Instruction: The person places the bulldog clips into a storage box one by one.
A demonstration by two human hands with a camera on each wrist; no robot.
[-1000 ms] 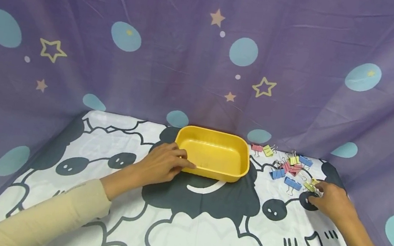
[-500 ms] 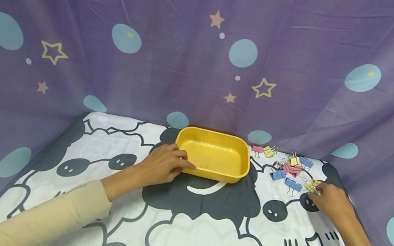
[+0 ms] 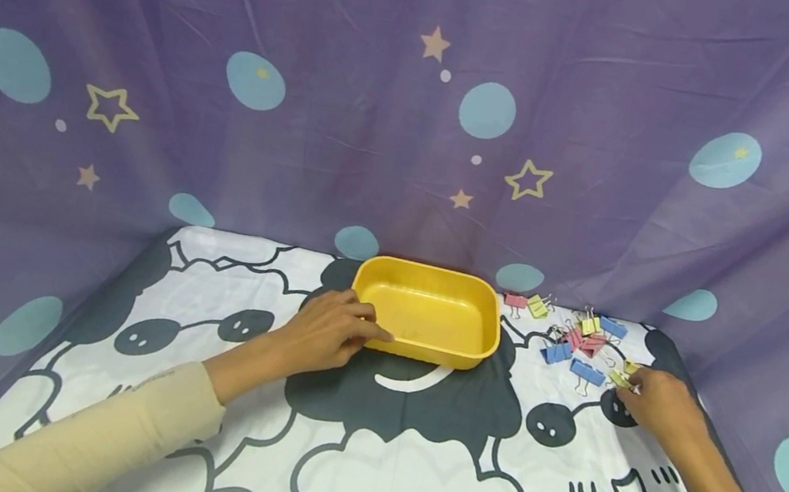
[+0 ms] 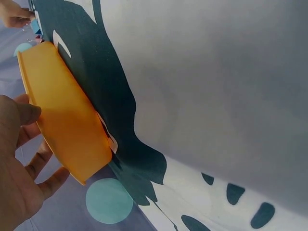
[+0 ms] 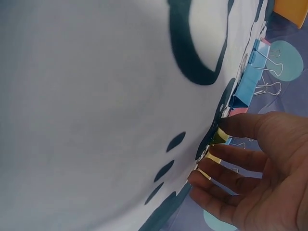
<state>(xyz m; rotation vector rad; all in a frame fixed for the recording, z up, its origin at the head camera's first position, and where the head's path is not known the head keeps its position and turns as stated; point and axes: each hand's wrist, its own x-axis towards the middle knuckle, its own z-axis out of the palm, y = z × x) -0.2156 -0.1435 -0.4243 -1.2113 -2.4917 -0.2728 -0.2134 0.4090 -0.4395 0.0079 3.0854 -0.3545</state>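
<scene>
An orange-yellow plastic tray [image 3: 425, 353] stands at the back middle of the table. My left hand [image 3: 332, 328] holds its front left rim, the thumb on the outer wall in the left wrist view. To the right lies a loose group of binder clips in pink, blue and yellow. At its right end my right hand [image 3: 663, 406] pinches a yellow binder clip [image 5: 220, 137] between thumb and index finger, partly hidden by the fingers. Another yellow clip [image 3: 631, 367] lies just behind it. A blue binder clip [image 3: 587, 372] is left of these fingers.
Further blue [image 3: 557, 352] and pink [image 3: 515, 300] clips lie between the tray and my right hand, some overlapping. A purple curtain [image 3: 301, 157] hangs right behind the tray and clips. A white cloth [image 3: 400, 474] with dark cartoon drawings covers the table.
My right thumb and fingers have closed together on the yellow clip, the hand shifting slightly. The left hand stays on the tray rim. The head view has tilted slightly.
</scene>
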